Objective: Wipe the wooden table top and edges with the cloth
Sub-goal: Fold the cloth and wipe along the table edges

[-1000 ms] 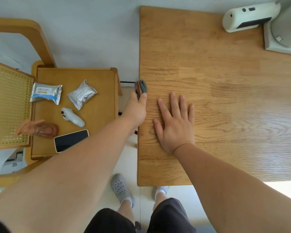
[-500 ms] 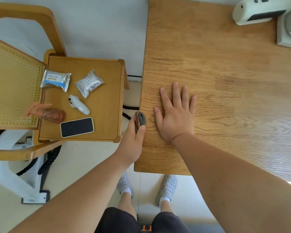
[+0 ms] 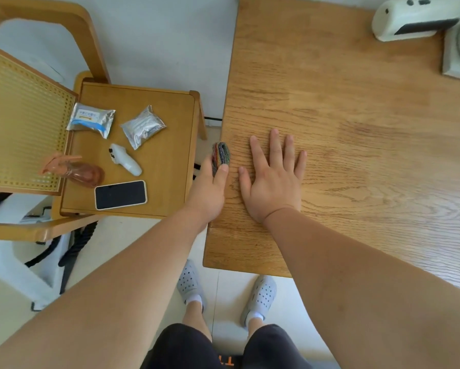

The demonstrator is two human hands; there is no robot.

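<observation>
the left hand (image 3: 208, 191) was closed on the folded striped cloth (image 3: 220, 156), pinching it over the wooden table (image 3: 356, 134) at its left edge, apparently so the fabric wrapped that edge for wiping. the right hand (image 3: 274, 179) lay open and flat, holding nothing, just inside that edge, probably bracing the table. the fingers under the edge and the cloth's lower half were hidden.

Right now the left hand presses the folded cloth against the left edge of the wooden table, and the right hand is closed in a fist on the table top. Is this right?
Not quite. The head view shows the right hand lying flat with its fingers spread, palm down on the wooden table, not in a fist. The rest holds: the left hand presses the folded cloth against the table's left edge.
</observation>
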